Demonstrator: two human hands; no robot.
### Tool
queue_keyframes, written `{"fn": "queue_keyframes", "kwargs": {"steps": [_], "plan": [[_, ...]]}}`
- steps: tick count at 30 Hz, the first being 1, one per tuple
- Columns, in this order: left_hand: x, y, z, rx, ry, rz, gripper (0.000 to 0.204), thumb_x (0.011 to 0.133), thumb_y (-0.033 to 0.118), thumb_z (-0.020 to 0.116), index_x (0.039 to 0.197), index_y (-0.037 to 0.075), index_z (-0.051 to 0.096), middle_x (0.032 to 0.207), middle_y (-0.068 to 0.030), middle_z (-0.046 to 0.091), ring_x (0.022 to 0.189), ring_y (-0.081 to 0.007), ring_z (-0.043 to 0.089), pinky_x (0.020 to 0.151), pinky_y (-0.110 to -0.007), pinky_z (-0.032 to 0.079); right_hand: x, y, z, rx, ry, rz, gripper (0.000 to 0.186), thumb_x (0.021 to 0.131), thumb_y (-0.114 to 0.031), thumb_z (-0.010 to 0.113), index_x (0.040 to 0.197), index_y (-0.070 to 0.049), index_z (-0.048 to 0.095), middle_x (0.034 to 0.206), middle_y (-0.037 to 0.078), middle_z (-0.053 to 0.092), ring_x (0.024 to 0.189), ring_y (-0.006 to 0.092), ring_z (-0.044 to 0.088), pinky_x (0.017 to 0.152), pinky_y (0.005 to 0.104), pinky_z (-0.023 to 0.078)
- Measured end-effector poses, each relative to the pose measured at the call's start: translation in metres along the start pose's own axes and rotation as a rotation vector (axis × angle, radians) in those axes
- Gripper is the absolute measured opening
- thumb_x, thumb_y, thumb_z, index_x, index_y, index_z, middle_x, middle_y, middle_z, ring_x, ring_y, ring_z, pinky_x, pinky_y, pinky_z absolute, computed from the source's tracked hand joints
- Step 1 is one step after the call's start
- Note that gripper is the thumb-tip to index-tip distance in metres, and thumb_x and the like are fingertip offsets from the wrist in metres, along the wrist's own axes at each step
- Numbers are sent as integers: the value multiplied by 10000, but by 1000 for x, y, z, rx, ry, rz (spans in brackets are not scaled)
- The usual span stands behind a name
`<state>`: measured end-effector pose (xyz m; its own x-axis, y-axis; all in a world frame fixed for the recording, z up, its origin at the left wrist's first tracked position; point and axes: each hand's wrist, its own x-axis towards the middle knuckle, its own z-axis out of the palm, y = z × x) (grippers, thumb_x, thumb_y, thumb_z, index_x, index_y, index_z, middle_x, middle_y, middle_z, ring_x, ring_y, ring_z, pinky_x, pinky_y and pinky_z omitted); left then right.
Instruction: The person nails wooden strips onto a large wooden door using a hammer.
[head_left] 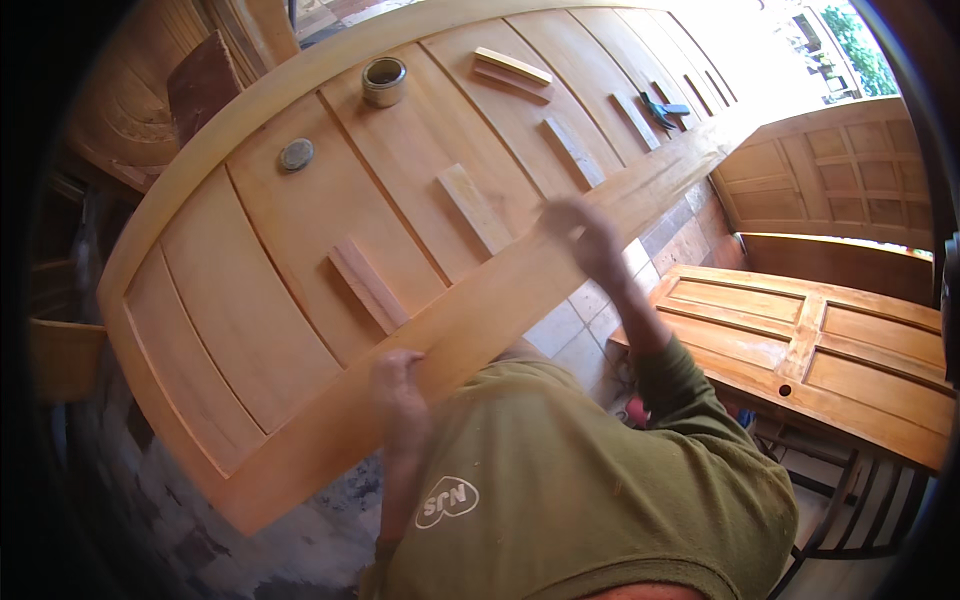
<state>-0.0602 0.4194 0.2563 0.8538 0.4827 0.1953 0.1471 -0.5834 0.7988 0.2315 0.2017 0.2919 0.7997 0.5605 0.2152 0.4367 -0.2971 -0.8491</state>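
Observation:
A large pale wooden panel (275, 300) with grooved slats lies across the view. Along its near edge runs a long, smooth board (500, 305); my left hand (398, 390) grips it near the lower left, thumb on top. My right hand (580, 230), blurred, is curled on the same board farther right; whatever it might hold is hidden. Several short wooden blocks (470, 205) rest on the slats, along with an open metal tin (383, 88), a round lid (296, 154) and, farther right, a dark clamp-like tool (665, 110).
A varnished door (870, 390) lies at the right, above a dark metal rack (855, 500). Behind it stands a gridded wooden panel (820, 170). Carved wooden panels (130, 110) are at the upper left. Floor tiles (560, 330) show below.

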Motion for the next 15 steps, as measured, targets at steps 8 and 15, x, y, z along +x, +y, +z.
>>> {"fn": "queue_keyframes", "kwargs": {"steps": [8, 15], "plan": [[-17, -16, 13, -22, 403, -288, 141, 1131, 86, 561, 1128, -1, 673, 1029, -60, 663, 915, -141, 646, 831, -307, 567, 105, 249, -235, -533, 644, 127, 222, 1017, -219, 727, 1224, -165, 784, 1128, 106, 801, 958, 243, 779, 849, 359, 586], [-7, -2, 10, 298, 665, -426, 103, 1067, 109, 667, 1102, 13, 674, 989, -92, 679, 884, -210, 643, 821, -372, 558, 159, 364, -334, -1037, 209, 39, 489, 1000, -153, 618, 1488, -168, 624, 1402, 171, 695, 1279, 396, 654, 1083, 459, 507]]}}
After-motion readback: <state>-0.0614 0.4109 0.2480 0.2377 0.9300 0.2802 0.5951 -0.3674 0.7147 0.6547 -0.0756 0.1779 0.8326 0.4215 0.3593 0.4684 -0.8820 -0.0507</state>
